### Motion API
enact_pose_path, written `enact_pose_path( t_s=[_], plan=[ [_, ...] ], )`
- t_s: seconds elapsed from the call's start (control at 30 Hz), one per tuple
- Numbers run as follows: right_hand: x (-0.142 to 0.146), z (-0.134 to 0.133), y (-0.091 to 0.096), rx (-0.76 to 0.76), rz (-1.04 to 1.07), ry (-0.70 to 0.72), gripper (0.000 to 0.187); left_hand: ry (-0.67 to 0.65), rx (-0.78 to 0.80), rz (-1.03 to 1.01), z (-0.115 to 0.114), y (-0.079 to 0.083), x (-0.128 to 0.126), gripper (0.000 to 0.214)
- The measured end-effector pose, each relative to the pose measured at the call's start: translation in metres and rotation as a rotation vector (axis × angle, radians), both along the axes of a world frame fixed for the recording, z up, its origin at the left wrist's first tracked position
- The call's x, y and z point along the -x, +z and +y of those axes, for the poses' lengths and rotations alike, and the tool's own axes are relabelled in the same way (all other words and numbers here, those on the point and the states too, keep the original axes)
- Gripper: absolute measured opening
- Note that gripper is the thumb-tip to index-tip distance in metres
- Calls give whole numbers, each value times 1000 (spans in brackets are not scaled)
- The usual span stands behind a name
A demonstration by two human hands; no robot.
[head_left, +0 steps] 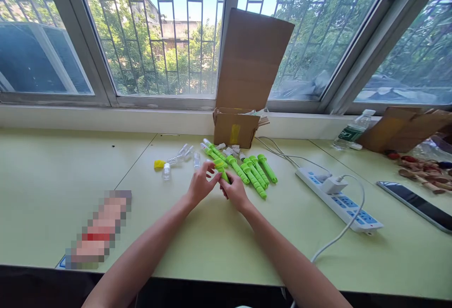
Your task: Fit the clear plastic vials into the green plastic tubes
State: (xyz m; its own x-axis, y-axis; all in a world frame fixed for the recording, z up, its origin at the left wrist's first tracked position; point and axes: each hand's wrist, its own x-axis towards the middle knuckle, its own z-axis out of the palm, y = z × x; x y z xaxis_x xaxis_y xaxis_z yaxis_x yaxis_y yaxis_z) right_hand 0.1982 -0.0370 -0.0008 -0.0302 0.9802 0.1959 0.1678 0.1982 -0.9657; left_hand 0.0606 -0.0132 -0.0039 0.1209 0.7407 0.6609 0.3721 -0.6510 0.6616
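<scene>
Both forearms come in from the bottom edge of the frame over a pale green tabletop (197, 251). At lower left lies a flat item (100, 232), pixelated so that its details cannot be read.

Near the centre, the two hands meet on one green stick (224, 174). The right hand (236, 192) is closed around its lower end; the left hand (202, 185) pinches nearer the top, by a yellowish band, with thumb and fingers curled.

At right of the frame a phone (416, 206) lies flat, and to its left a white power strip (339, 199) slants across the table, a white charger (332, 185) plugged in.

Just beyond the hands, more green sticks (254, 181) lie loosely grouped, mostly to the right. Left of them are clear plastic pieces (166, 171) and a yellow piece (159, 164); small white pieces (231, 151) sit behind.

Farther back stands a cardboard box (224, 126), its flap raised. Toward the right edge are a clear bottle (353, 131), another piece of cardboard (395, 129) and wooden-looking pieces (423, 174). Barred windows (155, 39) fill the top, trees outside.
</scene>
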Motion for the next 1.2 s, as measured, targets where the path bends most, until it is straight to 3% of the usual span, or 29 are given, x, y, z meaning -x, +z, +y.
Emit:
enact_pose_path(
  t_s=[0.2,0.43,0.83,1.2],
  plan=[
    [-1,2,-3,-16,-57,-17,22,13,-39,26,-2,1,-1,33],
    [-1,-1,1,-248,-288,-122,19,59,5,16,1,1,0,27],
    [1,-5,1,-212,-306,-110,18,13,-6,17,6,2,6,22],
    [2,-4,-1,-126,-169,-78,20,-41,117,-182,1,8,-2,21]
  ],
)
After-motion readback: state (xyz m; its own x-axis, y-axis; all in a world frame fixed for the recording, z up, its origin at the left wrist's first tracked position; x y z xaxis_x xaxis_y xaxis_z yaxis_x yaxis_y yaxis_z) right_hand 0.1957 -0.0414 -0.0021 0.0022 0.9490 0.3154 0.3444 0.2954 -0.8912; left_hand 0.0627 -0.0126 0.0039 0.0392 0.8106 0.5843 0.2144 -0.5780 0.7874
